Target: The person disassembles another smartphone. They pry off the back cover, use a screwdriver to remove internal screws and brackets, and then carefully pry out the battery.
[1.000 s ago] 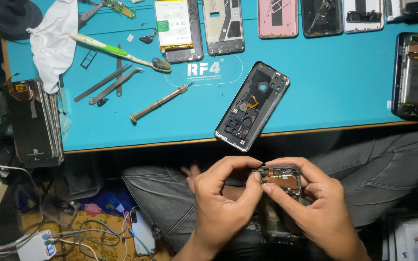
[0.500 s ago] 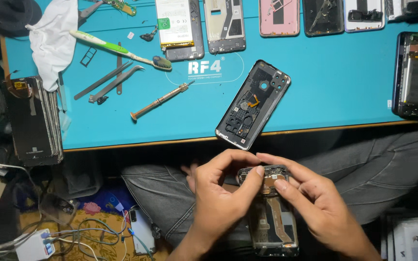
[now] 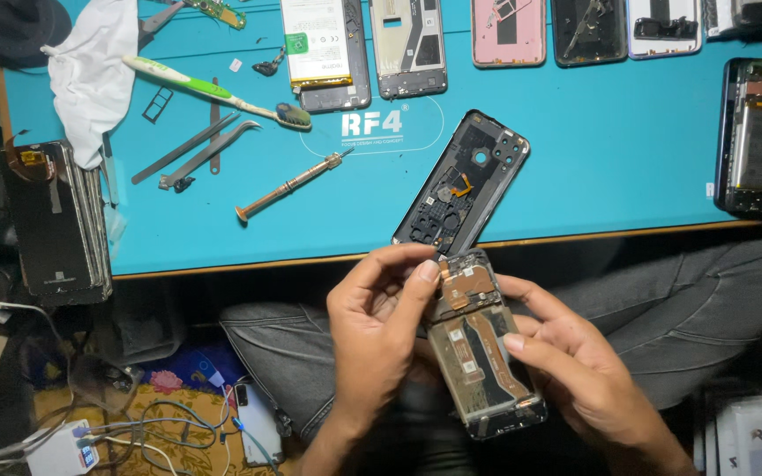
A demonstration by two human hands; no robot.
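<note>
Black back cover (image 3: 462,183) lies on blue mat (image 3: 610,159) above opened phone (image 3: 482,353)

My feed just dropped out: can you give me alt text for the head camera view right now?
Two hands hold an opened phone over the lap: the left hand pinches its top edge, the right hand grips its side. On the blue mat above lie a back cover, a screwdriver, tweezers, a toothbrush and more dismantled phones.
</note>
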